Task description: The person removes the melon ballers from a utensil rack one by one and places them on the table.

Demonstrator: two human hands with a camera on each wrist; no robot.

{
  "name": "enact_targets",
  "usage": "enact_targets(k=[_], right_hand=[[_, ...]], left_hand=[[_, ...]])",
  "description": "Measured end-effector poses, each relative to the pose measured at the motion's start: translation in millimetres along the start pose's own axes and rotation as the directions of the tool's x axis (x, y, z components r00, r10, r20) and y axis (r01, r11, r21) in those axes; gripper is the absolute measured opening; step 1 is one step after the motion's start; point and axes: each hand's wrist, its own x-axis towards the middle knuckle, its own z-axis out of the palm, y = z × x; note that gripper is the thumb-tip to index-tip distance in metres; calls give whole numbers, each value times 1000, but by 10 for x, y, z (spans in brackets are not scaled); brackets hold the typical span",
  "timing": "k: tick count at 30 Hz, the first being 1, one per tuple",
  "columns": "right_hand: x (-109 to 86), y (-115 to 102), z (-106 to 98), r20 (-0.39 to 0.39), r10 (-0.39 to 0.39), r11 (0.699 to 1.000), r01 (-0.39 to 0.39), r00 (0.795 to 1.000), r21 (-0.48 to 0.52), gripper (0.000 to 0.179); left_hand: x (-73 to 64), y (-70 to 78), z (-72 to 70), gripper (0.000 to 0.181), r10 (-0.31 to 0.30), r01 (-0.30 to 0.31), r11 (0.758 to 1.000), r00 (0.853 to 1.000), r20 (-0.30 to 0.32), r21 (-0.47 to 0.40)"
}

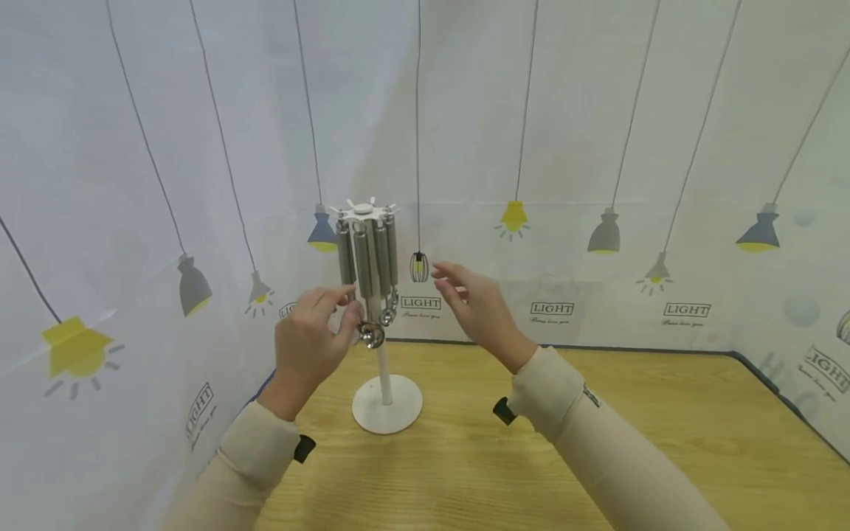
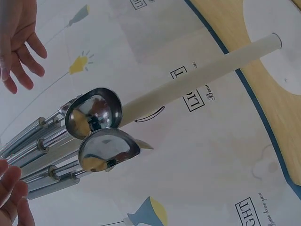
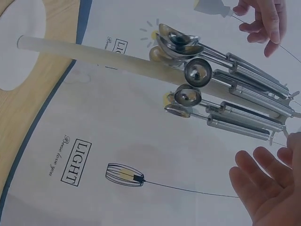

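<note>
Several steel scoops with round bowls [image 3: 198, 72] and thick cylindrical handles [image 1: 361, 262] hang bowl-down from a white rotating rack [image 1: 363, 210]. Its pole [image 2: 202, 77] rises from a round white base [image 1: 387, 417]. My left hand [image 1: 308, 335] is at the left of the hanging scoops, fingers loosely bent, overlapping the bowls in the head view. In the right wrist view a gap shows between my left hand [image 3: 265, 23] and the handles. My right hand [image 1: 478, 302] is raised to the right of the rack, fingers relaxed and apart, with nothing in it [image 3: 270, 183].
A wooden table [image 1: 505, 472] bears the stand near its back left part. White sheeting [image 1: 465, 147] printed with hanging lamps and the word LIGHT encloses the back and sides. A dark edge [image 1: 598, 348] runs along the table's back. Dark straps sit at both wrists.
</note>
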Motion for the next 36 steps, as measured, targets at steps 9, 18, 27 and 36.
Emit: enact_targets(k=[9, 18, 27, 36], right_hand=[[314, -198, 64, -68, -11, 997, 16, 998, 75, 35], [532, -369, 95, -49, -15, 996, 20, 999, 92, 48], [606, -454, 148, 16, -4, 998, 3, 1000, 66, 56], [609, -473, 128, 92, 46, 999, -47, 995, 8, 63]], left_hand=[[375, -55, -71, 29, -119, 122, 992, 990, -74, 36], [661, -123, -123, 41, -302, 303, 952, 953, 18, -38], [818, -145, -93, 57, -376, 390, 919, 912, 162, -59], [839, -76, -83, 64, -375, 394, 919, 888, 266, -18]])
